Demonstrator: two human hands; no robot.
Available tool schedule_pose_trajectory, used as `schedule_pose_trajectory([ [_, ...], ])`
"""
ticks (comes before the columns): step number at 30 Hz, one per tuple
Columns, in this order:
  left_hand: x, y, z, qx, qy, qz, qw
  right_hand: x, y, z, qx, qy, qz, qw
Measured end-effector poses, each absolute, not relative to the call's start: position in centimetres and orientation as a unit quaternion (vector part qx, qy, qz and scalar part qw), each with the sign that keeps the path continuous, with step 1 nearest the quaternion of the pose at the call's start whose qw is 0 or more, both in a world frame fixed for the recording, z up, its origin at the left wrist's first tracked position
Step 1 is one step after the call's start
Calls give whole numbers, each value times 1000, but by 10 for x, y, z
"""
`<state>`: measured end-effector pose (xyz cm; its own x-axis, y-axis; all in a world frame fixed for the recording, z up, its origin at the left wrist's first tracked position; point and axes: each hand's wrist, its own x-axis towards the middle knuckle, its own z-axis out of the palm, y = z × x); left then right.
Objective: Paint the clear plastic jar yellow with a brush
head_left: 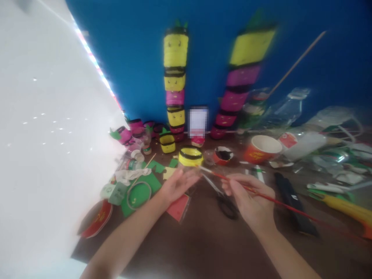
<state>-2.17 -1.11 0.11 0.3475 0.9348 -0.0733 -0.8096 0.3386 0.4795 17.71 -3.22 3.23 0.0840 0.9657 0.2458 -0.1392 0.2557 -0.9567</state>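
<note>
I find the right hand [252,199] closed around a red paintbrush [286,206], bristles at the lower edge of the yellow container [191,161]. The left hand [180,183] sits at its near side; I cannot tell whether it grips. Scissors [222,196] lie between both hands on the table [203,244].

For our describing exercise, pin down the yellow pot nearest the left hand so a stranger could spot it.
Against the blue backdrop, find the left column of yellow and pink pots. Lower and right of its foot, beyond the left hand, is a yellow pot with a black band. Unlike the smaller yellow pot to its left, it has the red paintbrush aimed at it.
</note>
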Motion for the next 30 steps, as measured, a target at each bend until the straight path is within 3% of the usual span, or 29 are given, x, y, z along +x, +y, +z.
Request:
schedule_pose_trajectory([
  [30,-24,-11,1,183,166,541,804,179,-26,40,-378,-454,475,653],
])
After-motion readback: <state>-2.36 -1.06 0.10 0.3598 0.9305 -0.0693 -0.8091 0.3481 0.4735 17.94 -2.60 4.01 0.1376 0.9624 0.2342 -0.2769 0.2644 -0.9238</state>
